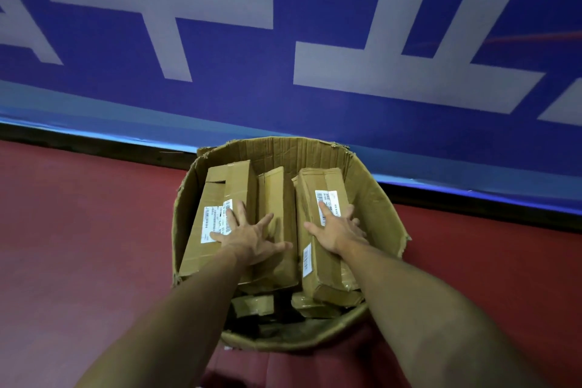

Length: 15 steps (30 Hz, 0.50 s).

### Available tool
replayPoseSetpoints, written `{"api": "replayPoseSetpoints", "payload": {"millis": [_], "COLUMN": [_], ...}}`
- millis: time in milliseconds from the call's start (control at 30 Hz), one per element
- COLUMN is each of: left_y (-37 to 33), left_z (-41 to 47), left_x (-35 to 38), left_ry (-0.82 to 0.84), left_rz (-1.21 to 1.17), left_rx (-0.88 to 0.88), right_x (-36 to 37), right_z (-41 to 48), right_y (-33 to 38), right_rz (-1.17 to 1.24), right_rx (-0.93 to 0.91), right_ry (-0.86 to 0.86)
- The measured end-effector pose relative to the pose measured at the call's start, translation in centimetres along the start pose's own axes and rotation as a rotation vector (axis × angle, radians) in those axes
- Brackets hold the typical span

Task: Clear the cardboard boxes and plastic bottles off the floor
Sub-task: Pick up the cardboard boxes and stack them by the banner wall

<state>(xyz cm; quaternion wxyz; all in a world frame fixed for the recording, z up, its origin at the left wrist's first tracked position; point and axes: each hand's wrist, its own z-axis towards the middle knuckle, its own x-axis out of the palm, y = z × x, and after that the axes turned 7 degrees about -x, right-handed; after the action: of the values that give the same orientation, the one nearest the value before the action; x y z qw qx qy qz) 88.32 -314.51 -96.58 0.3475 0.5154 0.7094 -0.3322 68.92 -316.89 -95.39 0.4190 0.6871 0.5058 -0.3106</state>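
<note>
A big open cardboard carton [374, 195] with torn, bent walls stands on the red floor by the wall. Inside it lie three long brown cardboard boxes side by side: a left box [220, 192] with white labels, a middle box [277, 195] and a right box [324, 183] with a barcode label. My left hand [248, 236] lies flat with spread fingers across the left and middle boxes. My right hand [337, 230] presses flat on the right box. Smaller cardboard pieces [252, 305] show at the carton's near bottom. No plastic bottles are in view.
A blue wall banner [283, 57] with large white characters rises right behind the carton, above a dark baseboard [94, 145]. Red floor [78, 246] stretches to the left and right of the carton.
</note>
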Motion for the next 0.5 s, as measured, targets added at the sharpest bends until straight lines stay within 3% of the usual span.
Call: {"api": "replayPoseSetpoints", "payload": {"millis": [300, 500], "left_y": [-0.2, -2.0], "left_z": [-0.3, -4.3], "left_x": [-0.3, -4.6], "left_ry": [-0.007, -0.078], "left_rz": [0.003, -0.069], "left_rx": [-0.045, -0.096], "right_x": [0.6, -5.7], "right_z": [0.5, -1.5], "right_y": [-0.9, -1.3], "right_rz": [0.045, -0.056], "right_rx": [-0.033, -0.152], "right_ry": [0.021, 0.018]}}
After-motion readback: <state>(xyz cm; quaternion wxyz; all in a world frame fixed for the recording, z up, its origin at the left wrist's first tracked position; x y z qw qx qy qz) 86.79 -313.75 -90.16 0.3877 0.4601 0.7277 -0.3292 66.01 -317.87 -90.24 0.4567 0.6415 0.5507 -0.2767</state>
